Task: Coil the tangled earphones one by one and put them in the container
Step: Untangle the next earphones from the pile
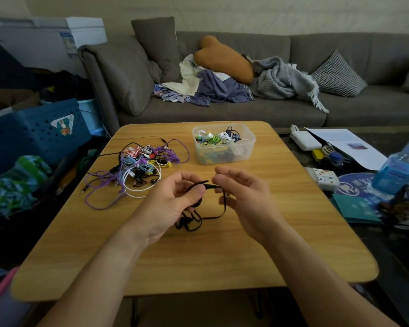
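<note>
A black earphone cord hangs in loops between my two hands above the middle of the wooden table. My left hand grips a bundle of its loops, thumb across them. My right hand pinches the cord's plug end beside the left thumb. A tangled pile of earphones, purple, white, pink, yellow and black, lies on the table's left part. A clear plastic container at the table's far side holds several coiled earphones.
A grey sofa with cushions and blankets stands behind the table. A blue crate and clutter sit to the left. To the right lie papers, a white box and a water bottle.
</note>
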Tool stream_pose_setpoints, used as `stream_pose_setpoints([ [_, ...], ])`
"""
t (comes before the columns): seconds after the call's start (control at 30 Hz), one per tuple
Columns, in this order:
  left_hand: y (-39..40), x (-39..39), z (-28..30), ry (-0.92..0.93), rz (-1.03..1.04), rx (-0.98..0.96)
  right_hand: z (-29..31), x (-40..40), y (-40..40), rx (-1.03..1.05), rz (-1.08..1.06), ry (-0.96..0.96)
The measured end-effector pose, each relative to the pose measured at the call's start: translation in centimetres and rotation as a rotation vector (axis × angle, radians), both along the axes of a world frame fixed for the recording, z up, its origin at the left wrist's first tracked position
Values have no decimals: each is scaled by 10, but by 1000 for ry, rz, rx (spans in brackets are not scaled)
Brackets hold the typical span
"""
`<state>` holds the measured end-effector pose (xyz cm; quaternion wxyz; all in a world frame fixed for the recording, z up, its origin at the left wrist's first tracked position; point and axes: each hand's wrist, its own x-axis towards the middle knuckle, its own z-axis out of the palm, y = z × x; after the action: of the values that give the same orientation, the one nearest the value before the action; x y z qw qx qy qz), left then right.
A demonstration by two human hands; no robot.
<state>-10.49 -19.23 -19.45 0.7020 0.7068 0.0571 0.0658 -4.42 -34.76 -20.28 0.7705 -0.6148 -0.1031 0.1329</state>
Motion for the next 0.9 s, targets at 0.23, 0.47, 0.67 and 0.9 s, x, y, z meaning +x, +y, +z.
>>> stream_pose_setpoints([
  [0.23, 16, -10, 1, -295, 86, 619, 0, -14, 10, 183, 257, 271],
  [0.47, 25, -17, 3, -317, 78, 754, -6, -22, 16, 212, 243, 280],
  [0.67, 30, -22, 4, -257, 116, 893, -10, -24, 20, -185, 129, -289],
  [0.9, 26, -22, 1, -179, 185, 797, -14, -21, 24, -205, 30, -302],
])
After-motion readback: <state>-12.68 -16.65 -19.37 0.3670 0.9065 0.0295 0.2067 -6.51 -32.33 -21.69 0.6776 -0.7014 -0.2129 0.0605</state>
